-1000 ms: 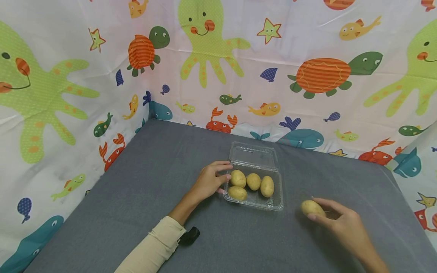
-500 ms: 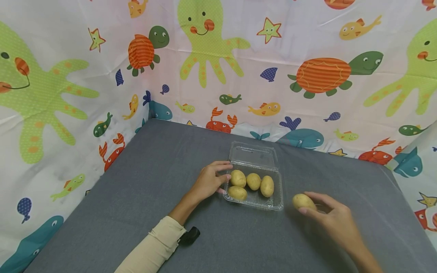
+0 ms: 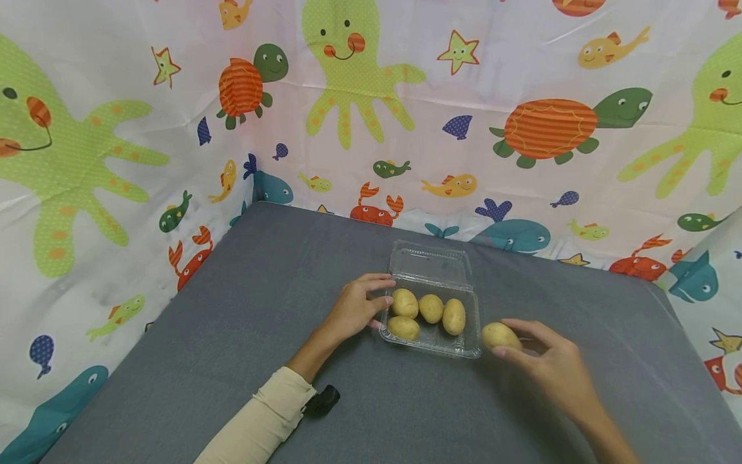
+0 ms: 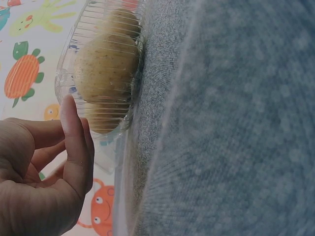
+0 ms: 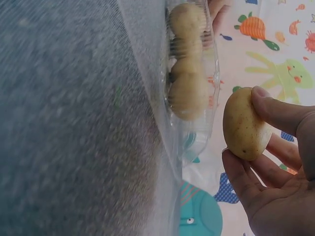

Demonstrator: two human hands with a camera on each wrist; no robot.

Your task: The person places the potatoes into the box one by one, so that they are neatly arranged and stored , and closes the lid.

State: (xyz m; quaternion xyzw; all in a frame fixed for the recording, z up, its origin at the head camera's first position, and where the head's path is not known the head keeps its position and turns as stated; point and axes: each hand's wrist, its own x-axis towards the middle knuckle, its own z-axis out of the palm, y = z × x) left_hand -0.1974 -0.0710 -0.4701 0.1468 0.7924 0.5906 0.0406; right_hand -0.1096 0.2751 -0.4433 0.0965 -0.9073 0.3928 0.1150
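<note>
A clear plastic clamshell container point(image 3: 428, 345) lies with its lid folded back, and several yellow potatoes point(image 3: 431, 309) sit in its base. At its left side is my left hand point(image 3: 355, 308), which holds the rim with thumb and fingers; the left wrist view shows the fingertips point(image 4: 69, 105) against the clear wall. My right hand point(image 3: 547, 357) pinches another potato point(image 3: 502, 337) between thumb and fingers, just right of the container and apart from it. The right wrist view shows this potato point(image 5: 242, 123) lifted above the tabletop, with the thumb on one side and fingertips on the other.
Grey cloth point(image 3: 232, 341) covers the table. The open lid point(image 3: 430, 263) lies flat behind the container's base. A white curtain point(image 3: 406, 116) printed with sea animals hangs along the back and both sides. A black strap point(image 3: 322, 401) shows at the left wrist.
My right hand has carried its potato leftward and slightly away from me, up to the container's right edge. The left hand and the container have stayed in place.
</note>
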